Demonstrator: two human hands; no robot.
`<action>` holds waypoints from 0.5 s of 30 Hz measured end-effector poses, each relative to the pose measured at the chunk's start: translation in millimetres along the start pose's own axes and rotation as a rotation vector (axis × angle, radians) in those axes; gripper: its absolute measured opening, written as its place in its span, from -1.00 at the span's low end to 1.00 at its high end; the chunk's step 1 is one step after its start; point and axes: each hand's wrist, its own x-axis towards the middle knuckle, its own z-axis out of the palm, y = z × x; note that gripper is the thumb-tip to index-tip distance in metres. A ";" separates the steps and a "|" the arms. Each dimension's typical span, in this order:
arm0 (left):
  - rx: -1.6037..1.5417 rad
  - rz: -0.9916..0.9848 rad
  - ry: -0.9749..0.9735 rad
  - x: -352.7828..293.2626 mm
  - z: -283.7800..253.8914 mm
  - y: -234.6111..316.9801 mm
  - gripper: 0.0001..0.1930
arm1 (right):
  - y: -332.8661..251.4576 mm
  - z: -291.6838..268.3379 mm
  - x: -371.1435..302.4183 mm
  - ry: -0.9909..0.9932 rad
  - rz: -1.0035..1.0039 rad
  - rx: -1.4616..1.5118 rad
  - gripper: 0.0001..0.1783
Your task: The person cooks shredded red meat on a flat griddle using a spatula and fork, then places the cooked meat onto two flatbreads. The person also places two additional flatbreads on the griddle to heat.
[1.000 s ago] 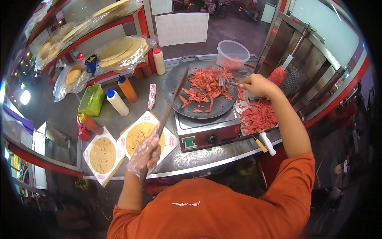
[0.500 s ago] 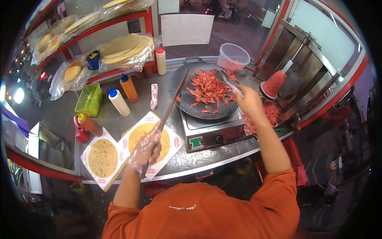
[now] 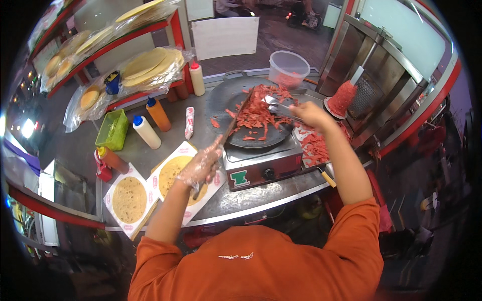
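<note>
My gloved left hand (image 3: 202,164) is closed around a long knife (image 3: 235,120), seen nearly edge-on. Its tip reaches into shredded reddish meat (image 3: 261,120) on a round black griddle (image 3: 221,95). From the right, my bare right hand (image 3: 312,116) grips a shiny metal spatula (image 3: 271,102), whose broad head touches the same heap; its exact shape is blurred. Under my left hand lies a flatbread (image 3: 170,173) on white printed paper, partly covered by the hand. Another flatbread (image 3: 129,199) lies on paper to its left.
The griddle sits on a gas stove (image 3: 261,173). Right of it are a meat tray (image 3: 316,150), a yellow-handled tool (image 3: 328,178) and a vertical meat spit (image 3: 343,99). Sauce bottles (image 3: 147,132), a green tub (image 3: 112,129) and bread shelves (image 3: 125,40) stand left. Behind is a clear tub (image 3: 289,67).
My left hand has moved right and up, bringing the knife into the meat. My right hand has turned the spatula inward over the heap. The yellow-handled tool has come into sight.
</note>
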 end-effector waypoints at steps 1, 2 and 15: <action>-0.045 0.000 -0.031 -3.5 12.2 0.3 -0.31 | -0.9 5.5 7.8 0.006 -0.091 -0.152 -0.46; -0.120 0.012 -0.020 -8.8 19.0 2.2 -0.30 | -0.5 9.8 12.8 0.155 -0.138 -0.281 -0.46; -0.432 -0.013 0.315 -19.1 91.2 -1.7 -0.31 | 48.8 -16.5 11.3 0.302 -0.382 -0.352 -0.60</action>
